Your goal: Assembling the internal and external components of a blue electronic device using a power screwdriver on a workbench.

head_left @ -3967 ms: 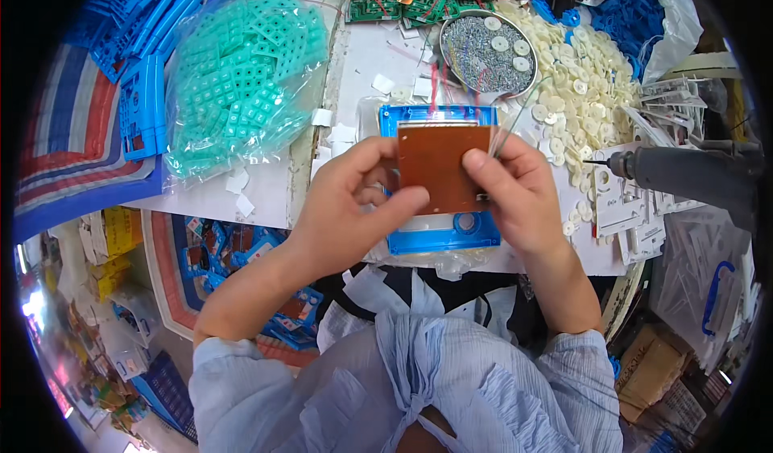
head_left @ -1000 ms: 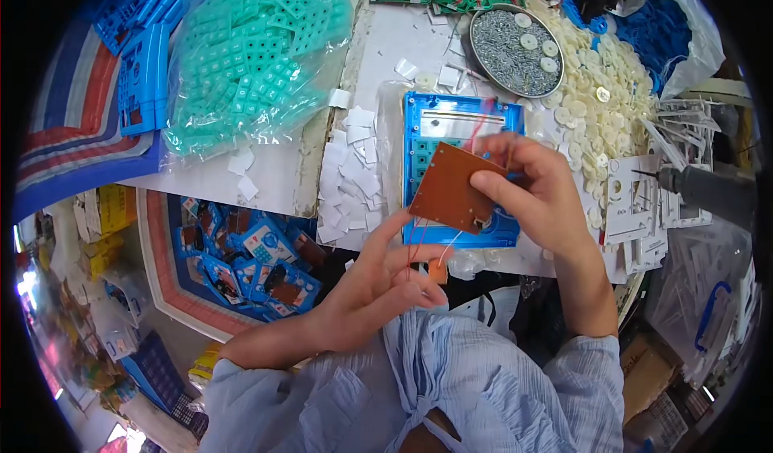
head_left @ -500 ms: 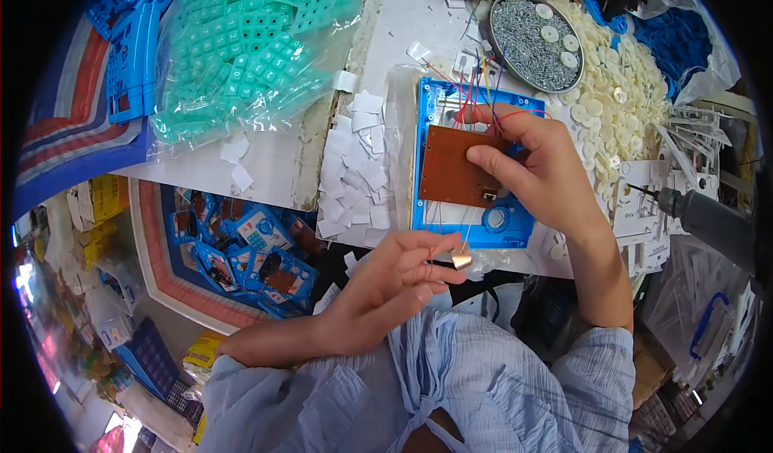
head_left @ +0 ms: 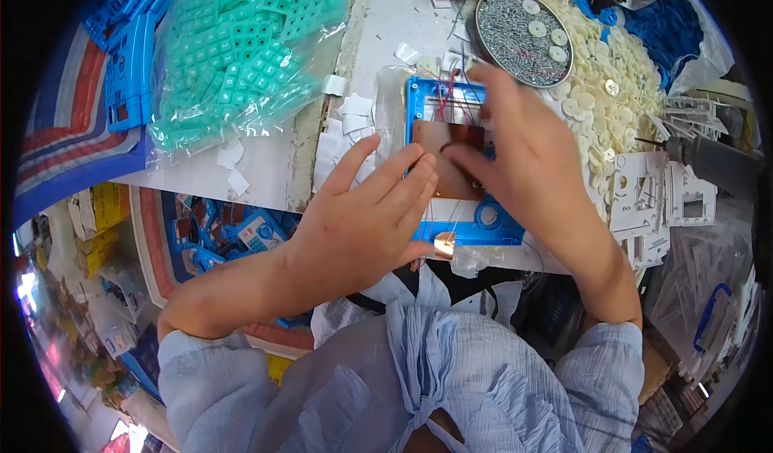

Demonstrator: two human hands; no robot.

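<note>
Board: the brown board, held up by the right hand half a second ago, now lies over the blue case, so the two look brought together; seating unclear.
Left hand: previously under the wires, now fingers outstretched, tips touching the board's left edge.
Right hand: blurred over the board; cannot tell whether its fingers grip.
Count: one board, one case, one copper tab, one screwdriver, four discs in one dish.

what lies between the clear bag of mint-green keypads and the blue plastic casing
In the head view, small white paper-like squares and clear, crumpled plastic film lie between the bag and the casing.
</note>
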